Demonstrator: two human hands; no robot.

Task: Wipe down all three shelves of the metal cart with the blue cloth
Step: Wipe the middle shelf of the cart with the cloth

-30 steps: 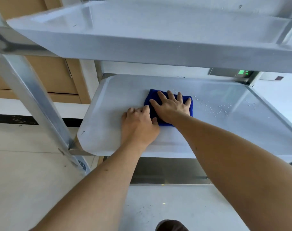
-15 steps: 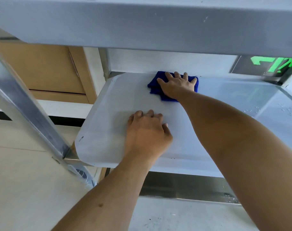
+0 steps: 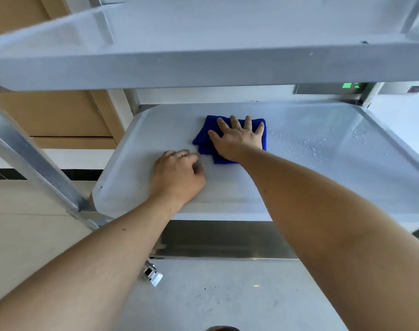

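Observation:
The folded blue cloth (image 3: 204, 139) lies on the middle shelf (image 3: 136, 168) of the metal cart, towards its back. My right hand (image 3: 238, 137) presses flat on the cloth with fingers spread. My left hand (image 3: 178, 177) rests on the bare shelf just left of and nearer than the cloth, fingers curled loosely, holding nothing. The top shelf (image 3: 203, 51) spans the upper part of the view. The bottom shelf (image 3: 227, 295) shows below my forearms.
Water droplets (image 3: 311, 146) dot the middle shelf to the right of the cloth. A slanted cart post (image 3: 34, 168) runs down the left side. A caster (image 3: 152, 274) sits by the bottom shelf's left edge. Wooden cabinet doors (image 3: 55, 115) and a pale floor lie beyond.
My right hand drew the cloth back from the far edge of the middle shelf towards the middle. My left hand shifted slightly on the shelf.

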